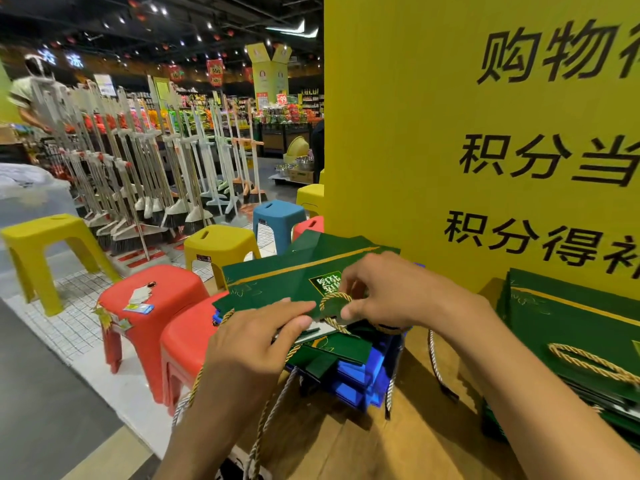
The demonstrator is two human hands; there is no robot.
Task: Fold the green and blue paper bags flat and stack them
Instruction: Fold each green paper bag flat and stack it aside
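A flattened green paper bag (277, 282) with gold trim lies on top of a pile of green and blue bags (356, 375) at the centre. My left hand (256, 344) rests on the bag's near edge with its fingers stretched out flat. My right hand (377, 292) pinches the bag's gold rope handle (334, 299) near the top edge. A second stack of flat green bags (571, 341) lies to the right on the wooden surface (433, 427). Rope handles hang down from the centre pile.
A tall yellow sign board (485, 133) stands right behind the bags. Red stools (152, 299), yellow stools (218, 244) and a blue stool (277, 216) stand to the left. Racks of brooms (138, 168) line the aisle, and a person (27, 95) stands far left.
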